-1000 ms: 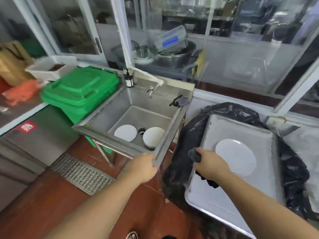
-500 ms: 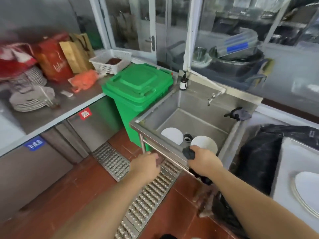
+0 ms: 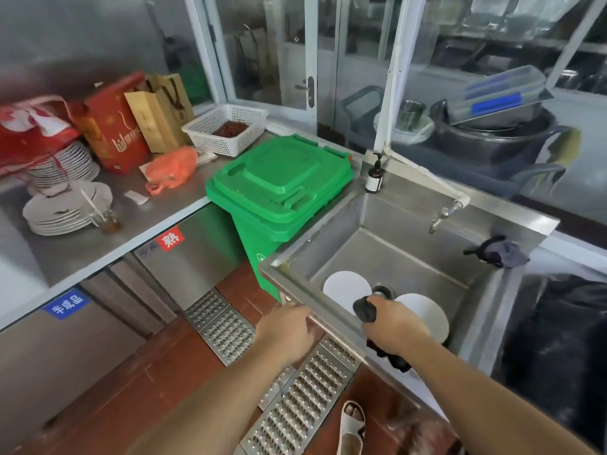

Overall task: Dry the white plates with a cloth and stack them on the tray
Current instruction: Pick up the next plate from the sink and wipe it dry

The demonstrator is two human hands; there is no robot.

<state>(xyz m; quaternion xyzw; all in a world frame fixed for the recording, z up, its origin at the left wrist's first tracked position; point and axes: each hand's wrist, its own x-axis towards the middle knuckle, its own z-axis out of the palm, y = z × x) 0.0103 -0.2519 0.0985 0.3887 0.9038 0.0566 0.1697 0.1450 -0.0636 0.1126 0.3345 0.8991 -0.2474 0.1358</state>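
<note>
Two round white plates [image 3: 345,287] lie flat on the floor of the square stainless-steel sink [image 3: 387,254], either side of the drain, while the right hand [image 3: 395,328] reaches over the front rim gripping a dark crumpled cloth [image 3: 364,309] and the left hand [image 3: 289,330], fingers curled, empty, hovers at the rim.

A commercial kitchen's washing-up area. A steel sink [image 3: 410,224] sits at centre right, stacked plates [image 3: 62,211] on the steel counter [image 3: 98,244] at left. A green bin [image 3: 279,188] stands between them.
</note>
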